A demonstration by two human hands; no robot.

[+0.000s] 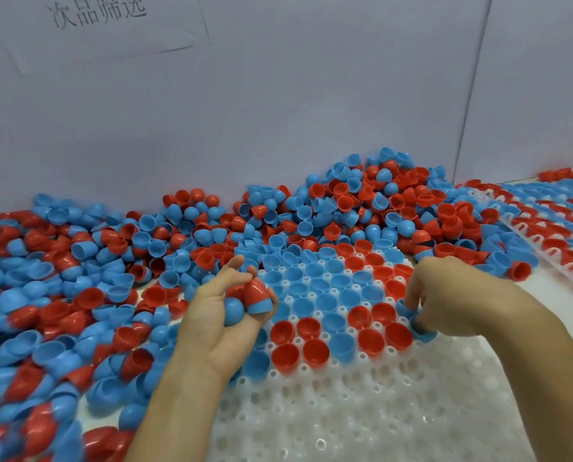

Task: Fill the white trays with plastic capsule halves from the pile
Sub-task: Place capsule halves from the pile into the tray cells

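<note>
A white tray with round sockets lies in front of me; its far half holds blue and red capsule halves, cup side up. A big pile of red and blue capsule halves covers the table to the left and behind the tray. My left hand is palm up at the tray's left edge, holding a blue half and a red half nested in a blue one. My right hand is at the tray's right edge, fingers pinching blue halves down onto the tray.
A second white tray, filled with rows of red and blue halves, lies at the far right. A grey-white wall with handwritten characters stands right behind the pile. More capsule halves are heaped at the near left.
</note>
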